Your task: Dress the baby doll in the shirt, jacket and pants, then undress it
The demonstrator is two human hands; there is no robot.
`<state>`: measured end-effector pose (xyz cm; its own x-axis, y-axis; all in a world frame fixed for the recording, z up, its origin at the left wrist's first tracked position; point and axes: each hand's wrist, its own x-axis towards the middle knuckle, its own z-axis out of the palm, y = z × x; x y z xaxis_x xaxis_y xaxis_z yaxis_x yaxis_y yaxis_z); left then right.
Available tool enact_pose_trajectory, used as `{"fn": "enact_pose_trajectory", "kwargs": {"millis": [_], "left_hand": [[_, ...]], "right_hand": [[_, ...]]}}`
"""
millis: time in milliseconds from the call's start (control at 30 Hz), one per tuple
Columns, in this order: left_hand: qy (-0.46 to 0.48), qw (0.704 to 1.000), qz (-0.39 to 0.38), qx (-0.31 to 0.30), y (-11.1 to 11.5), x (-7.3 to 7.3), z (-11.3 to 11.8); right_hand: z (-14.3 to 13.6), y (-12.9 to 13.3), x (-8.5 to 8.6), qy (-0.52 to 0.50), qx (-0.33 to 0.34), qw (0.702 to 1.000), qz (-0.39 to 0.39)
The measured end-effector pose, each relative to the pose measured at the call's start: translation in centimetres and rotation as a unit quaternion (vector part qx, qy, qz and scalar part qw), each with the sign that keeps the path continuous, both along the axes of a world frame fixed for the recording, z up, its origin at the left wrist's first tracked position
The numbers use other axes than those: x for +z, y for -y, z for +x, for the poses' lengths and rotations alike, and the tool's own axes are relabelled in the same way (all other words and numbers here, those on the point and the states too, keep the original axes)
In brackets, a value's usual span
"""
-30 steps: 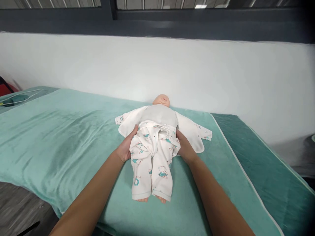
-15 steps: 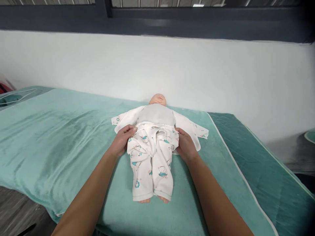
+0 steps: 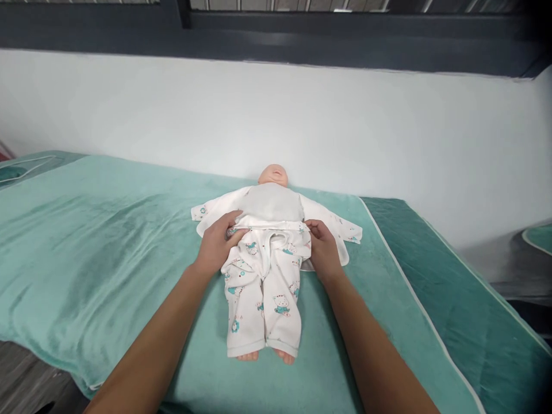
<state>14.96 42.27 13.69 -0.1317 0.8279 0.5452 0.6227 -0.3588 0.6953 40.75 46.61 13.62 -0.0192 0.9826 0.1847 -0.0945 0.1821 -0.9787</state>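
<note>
A baby doll point(image 3: 273, 175) lies on its back, head toward the wall, feet toward me. Its white long-sleeved top point(image 3: 226, 201) is spread out under and beside it, and a plain pale cloth covers the chest. White baby trousers point(image 3: 282, 287) with printed cartoon animals cover both legs, and the toes stick out at the cuffs. At the waistband's left side, my left hand point(image 3: 215, 241) grips the fabric between thumb and fingers. My right hand point(image 3: 323, 247) pinches the waistband at the other side.
A light green cloth point(image 3: 129, 253) covers the bed, wrinkled on the left. Darker green bedding point(image 3: 448, 287) shows at the right. Behind stands a white wall point(image 3: 276, 115) beneath a dark window frame point(image 3: 302, 37). Grey floor point(image 3: 30, 374) appears at lower left.
My left hand has shifted its hold, its thumb now lying further over the waistband. The waistband's top edge looks folded. My right fingers have moved slightly up along the waistband.
</note>
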Motion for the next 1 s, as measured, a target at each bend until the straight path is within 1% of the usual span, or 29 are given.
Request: {"fn": "enact_pose_trajectory", "kwargs": {"millis": [67,133,167,233,300,367,433,500,567,600,667,700,767,833,900,933,1000], "left_hand": [[-0.091,0.994,0.058,0.003,-0.5,0.1,0.1],[-0.136,0.985,0.102,0.007,-1.0,0.5,0.3],[-0.137,0.984,0.114,0.002,-1.4,0.8,0.4],[-0.104,0.988,0.107,-0.030,-2.2,1.6,0.8],[-0.042,0.995,0.054,-0.070,-3.1,2.3,1.1],[0.046,0.995,-0.028,-0.084,-4.3,2.8,1.1],[0.150,0.978,-0.113,-0.092,-5.6,2.8,1.0],[0.235,0.950,-0.177,-0.102,-6.9,2.4,0.8],[0.284,0.932,-0.206,-0.084,-7.9,1.8,0.6],[0.295,0.930,-0.210,-0.063,-8.2,1.5,0.5],[0.288,0.935,-0.205,-0.015,-8.5,0.9,0.4],[0.269,0.942,-0.202,0.005,-8.5,0.6,0.3],[0.221,0.953,-0.202,0.035,-8.1,0.3,0.2],[0.193,0.955,-0.217,0.056,-7.7,0.2,0.1],[0.194,0.948,-0.244,0.059,-7.2,0.3,0.0],[0.197,0.945,-0.255,0.054,-6.9,0.4,0.0],[0.217,0.936,-0.276,0.010,-6.4,0.6,0.0]], "right_hand": [[0.0,0.0,-0.2,0.082,-0.045,0.990,0.103],[0.1,0.0,-0.2,0.157,-0.053,0.969,0.182],[0.2,0.0,-0.1,0.186,-0.045,0.960,0.204],[0.3,-0.1,0.1,0.226,-0.026,0.950,0.215],[0.5,-0.5,0.6,0.253,-0.017,0.946,0.201],[0.8,-1.2,1.2,0.279,-0.003,0.944,0.177],[1.1,-2.2,1.7,0.271,0.037,0.952,0.139],[1.4,-3.3,2.1,0.206,0.088,0.971,0.081],[1.7,-4.1,2.0,0.102,0.121,0.987,0.002],[1.7,-4.4,1.8,0.052,0.128,0.990,-0.039],[1.7,-4.5,1.4,-0.025,0.130,0.986,-0.100],[1.6,-4.4,1.3,-0.049,0.129,0.984,-0.116],[1.3,-4.0,1.0,-0.067,0.114,0.983,-0.124],[0.9,-3.6,0.9,-0.045,0.077,0.989,-0.115],[0.6,-3.4,0.7,0.023,0.027,0.995,-0.095],[0.5,-3.4,0.7,0.064,0.006,0.994,-0.086],[0.5,-3.4,0.7,0.126,-0.012,0.989,-0.079]]}}
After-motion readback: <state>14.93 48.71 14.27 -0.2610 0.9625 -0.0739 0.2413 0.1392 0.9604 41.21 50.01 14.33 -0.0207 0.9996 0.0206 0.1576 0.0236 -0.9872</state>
